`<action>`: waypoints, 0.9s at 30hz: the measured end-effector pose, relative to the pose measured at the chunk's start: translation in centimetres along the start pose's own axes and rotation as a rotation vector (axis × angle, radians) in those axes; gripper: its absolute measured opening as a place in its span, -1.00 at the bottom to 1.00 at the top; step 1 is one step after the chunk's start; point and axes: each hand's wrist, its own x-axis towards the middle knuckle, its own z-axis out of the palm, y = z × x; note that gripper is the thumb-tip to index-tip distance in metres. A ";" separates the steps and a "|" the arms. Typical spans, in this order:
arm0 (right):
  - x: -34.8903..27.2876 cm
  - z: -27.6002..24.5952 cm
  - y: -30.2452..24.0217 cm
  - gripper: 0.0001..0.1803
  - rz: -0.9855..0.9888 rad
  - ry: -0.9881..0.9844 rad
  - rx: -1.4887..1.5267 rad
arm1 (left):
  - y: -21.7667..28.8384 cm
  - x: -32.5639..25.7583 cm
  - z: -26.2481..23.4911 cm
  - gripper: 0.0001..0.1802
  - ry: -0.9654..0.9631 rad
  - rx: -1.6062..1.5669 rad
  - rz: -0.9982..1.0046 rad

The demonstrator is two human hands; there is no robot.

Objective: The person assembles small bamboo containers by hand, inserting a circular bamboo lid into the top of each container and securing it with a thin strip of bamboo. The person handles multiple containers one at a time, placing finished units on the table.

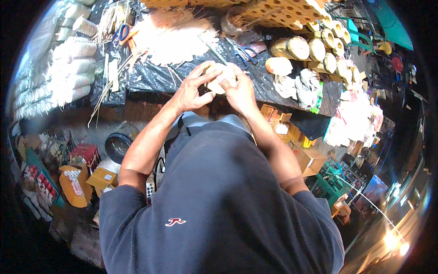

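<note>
Both my hands meet over the front edge of a table covered in black plastic point(155, 77). My left hand point(194, 89) and my right hand point(238, 89) are both closed around a pale, rounded, cream-coloured object point(218, 75) held between them. Its underside is hidden by my fingers. A thin stick point(212, 50) lies on the table just beyond it. My dark blue shirt fills the lower part of the view.
Blue-handled scissors point(246, 55) lie right of the hands, another pair point(120, 33) at far left. Cut bamboo tubes point(296, 47) line the right. White wrapped rolls point(73, 68) stack at left. Cardboard boxes point(310, 160) and a dark bucket point(117, 144) sit below the table.
</note>
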 end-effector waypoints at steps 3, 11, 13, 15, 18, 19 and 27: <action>0.2 1.1 0.1 -0.41 0.114 0.012 0.368 | 0.3 0.8 -0.8 -0.25 -0.044 -0.070 -0.023; 0.8 0.6 -0.2 -0.39 0.309 0.005 0.743 | -1.4 -2.3 1.4 -0.53 0.491 -0.514 -0.728; 0.8 0.7 -0.2 -0.34 0.310 0.004 0.759 | -2.5 -3.4 2.2 -0.61 0.326 -0.618 -0.981; 0.7 0.7 0.1 -0.34 0.289 0.003 0.699 | -1.7 -3.2 3.6 -0.70 0.390 -0.811 -0.994; 0.6 0.6 -0.3 -0.32 0.277 -0.005 0.655 | -1.4 -2.6 5.0 -0.81 0.566 -0.930 -1.023; 0.6 0.6 -0.5 -0.30 0.276 -0.008 0.648 | -1.5 -2.4 5.1 -0.83 0.579 -0.928 -1.034; 0.8 1.3 0.3 -0.30 0.243 0.000 0.673 | -3.8 -1.9 5.1 -0.84 0.433 -0.906 -1.008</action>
